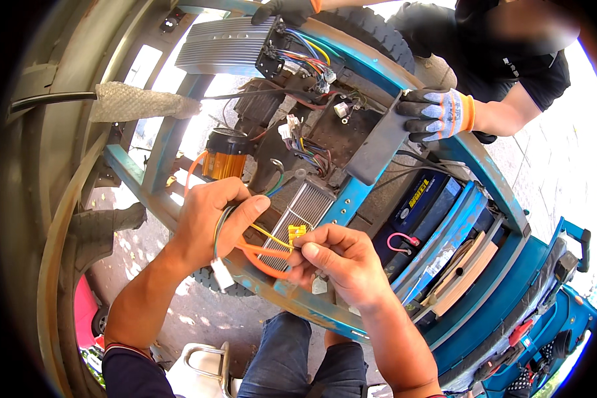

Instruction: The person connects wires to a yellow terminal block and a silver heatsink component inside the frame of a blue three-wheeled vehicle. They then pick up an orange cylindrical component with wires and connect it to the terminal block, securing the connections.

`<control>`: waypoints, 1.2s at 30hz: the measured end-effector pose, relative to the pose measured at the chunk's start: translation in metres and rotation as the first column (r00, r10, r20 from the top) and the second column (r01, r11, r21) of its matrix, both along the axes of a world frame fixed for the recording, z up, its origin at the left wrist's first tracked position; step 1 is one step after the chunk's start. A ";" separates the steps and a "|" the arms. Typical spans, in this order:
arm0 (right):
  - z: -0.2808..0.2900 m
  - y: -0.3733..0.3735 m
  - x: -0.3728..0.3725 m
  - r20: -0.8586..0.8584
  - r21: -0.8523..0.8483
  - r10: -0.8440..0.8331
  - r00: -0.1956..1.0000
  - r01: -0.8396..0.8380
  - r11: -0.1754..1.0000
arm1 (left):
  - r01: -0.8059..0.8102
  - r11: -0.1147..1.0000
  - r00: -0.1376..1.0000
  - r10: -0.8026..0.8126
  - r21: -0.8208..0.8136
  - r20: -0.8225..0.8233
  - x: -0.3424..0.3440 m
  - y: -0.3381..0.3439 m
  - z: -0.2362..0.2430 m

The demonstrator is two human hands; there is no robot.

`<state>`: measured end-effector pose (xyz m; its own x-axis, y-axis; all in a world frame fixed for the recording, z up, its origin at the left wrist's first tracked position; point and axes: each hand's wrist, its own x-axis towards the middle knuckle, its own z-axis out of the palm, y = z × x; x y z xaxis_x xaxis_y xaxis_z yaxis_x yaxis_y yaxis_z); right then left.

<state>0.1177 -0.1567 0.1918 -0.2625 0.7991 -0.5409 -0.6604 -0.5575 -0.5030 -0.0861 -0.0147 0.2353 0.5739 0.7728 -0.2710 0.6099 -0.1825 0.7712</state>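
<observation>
Over the blue frame, my left hand (207, 213) is closed around a bundle of thin wires (220, 229). A white plug (221, 273) dangles from that bundle. My right hand (348, 265) pinches a small yellow connector (297, 231) between thumb and fingertips. A yellow wire (268, 236) runs between the two hands to this connector. Thick orange tubing (265, 265) passes just below them, partly hidden by my fingers. Under my hands lies a finned metal box (306, 205), with loose wires and white plugs (290, 129) beyond it.
A co-worker's gloved hand (438, 114) rests on a dark panel (377, 149); another glove (286, 9) touches the large finned controller (225, 46). An orange-sided cylinder (224, 159) sits left. Blue-black batteries (414, 219) stand right, inside the blue metal frame (491, 169). A bubble-wrapped bar (136, 103) juts in.
</observation>
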 end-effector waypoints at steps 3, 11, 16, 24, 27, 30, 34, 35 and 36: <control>0.002 0.016 0.003 0.211 0.136 -0.060 0.976 0.031 0.990 | 0.072 0.997 0.996 -0.073 -0.030 -0.045 0.000 0.004 0.010; 0.006 0.055 -0.004 0.112 0.110 -0.114 0.987 0.102 0.989 | 0.110 0.983 0.992 -0.118 -0.144 -0.047 -0.005 0.008 0.013; -0.007 0.054 -0.012 -0.034 0.104 -0.190 0.981 0.193 0.976 | 0.097 0.979 0.995 -0.101 -0.181 -0.011 -0.005 0.010 0.016; -0.009 0.044 -0.021 -0.201 0.120 -0.141 0.969 0.167 0.979 | 0.033 0.986 0.998 -0.040 -0.165 -0.037 -0.005 0.017 0.021; 0.004 0.049 -0.018 -0.071 0.193 -0.112 0.991 0.124 0.973 | 0.067 0.991 0.990 -0.080 -0.115 -0.113 -0.009 0.019 0.024; 0.011 0.041 -0.015 0.002 0.154 -0.100 0.995 0.099 0.983 | 0.104 0.991 0.982 -0.116 -0.083 -0.149 -0.011 0.017 0.027; 0.002 -0.004 -0.009 0.135 0.045 -0.104 0.985 0.099 0.994 | 0.066 0.994 0.986 -0.078 -0.086 -0.150 -0.010 0.006 0.038; -0.006 -0.019 -0.005 0.166 0.018 -0.111 0.980 0.110 0.994 | 0.016 0.997 0.989 -0.027 -0.082 -0.142 -0.010 0.004 0.037; -0.015 -0.036 0.002 0.233 -0.023 -0.107 0.966 0.116 0.993 | 0.035 0.998 0.988 -0.041 -0.044 -0.151 -0.015 0.003 0.035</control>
